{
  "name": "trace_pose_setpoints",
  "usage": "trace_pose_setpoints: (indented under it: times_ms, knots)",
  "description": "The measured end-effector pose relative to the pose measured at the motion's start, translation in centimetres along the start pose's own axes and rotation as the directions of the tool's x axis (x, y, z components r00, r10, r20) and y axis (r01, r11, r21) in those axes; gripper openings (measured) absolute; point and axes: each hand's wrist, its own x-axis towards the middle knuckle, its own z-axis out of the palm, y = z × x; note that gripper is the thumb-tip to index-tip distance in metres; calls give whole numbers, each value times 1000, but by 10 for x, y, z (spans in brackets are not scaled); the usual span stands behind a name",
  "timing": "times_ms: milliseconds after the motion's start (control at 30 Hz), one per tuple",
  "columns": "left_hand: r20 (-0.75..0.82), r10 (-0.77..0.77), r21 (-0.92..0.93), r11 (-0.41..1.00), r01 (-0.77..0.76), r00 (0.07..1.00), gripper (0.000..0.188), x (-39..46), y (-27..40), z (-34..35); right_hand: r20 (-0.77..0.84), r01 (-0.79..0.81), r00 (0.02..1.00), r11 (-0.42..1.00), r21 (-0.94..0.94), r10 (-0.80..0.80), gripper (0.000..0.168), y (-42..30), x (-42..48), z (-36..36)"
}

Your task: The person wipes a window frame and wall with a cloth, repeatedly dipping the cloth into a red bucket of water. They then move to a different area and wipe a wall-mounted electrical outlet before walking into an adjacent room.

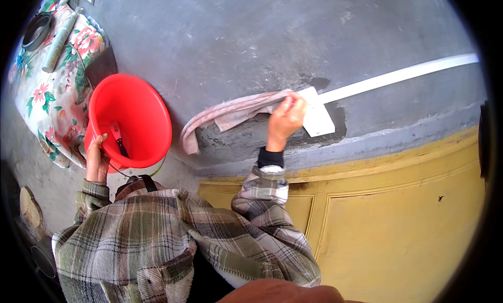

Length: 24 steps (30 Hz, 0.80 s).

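My left hand [96, 156] grips the rim of a red plastic bucket [153, 106], which is tilted so that its inside faces me. A slim tool with a dark handle [121, 145] lies in the bucket; its exact kind is unclear. My right hand [289, 113] is raised to the grey wall, its fingers closed on one end of a pink and white towel [235, 106]. From there the towel hangs along the wall. Right beside those fingers is a white electrical plate [319, 120], joined to a white cable trunking strip [393, 79].
A floral cloth [39, 94] covers a bulky thing beyond the bucket, with a pale green tube [59, 43] and a black round container [37, 31] on top. A dark panel [101, 67] stands beside it. A yellow panelled door [393, 208] borders the wall.
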Motion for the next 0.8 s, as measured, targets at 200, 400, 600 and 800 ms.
trace_pose_setpoints:
  times_ms: [200,400,600,800]
  knots:
    - [47,-21,-29,999,22,999,9,21,-4,-17,-365,121,900,942,-314,-237,4,7,119,-62]
    - [151,22,91,995,-36,988,24,3,-10,0,-251,226,937,970,-92,-242,9,-26,148,-49]
    - [66,-35,56,998,31,997,19,16,-9,-15,-258,-78,950,930,358,179,15,-101,125,-41]
    - [95,-28,107,994,18,995,12,-13,6,-1,302,-405,905,388,828,299,18,-130,79,13]
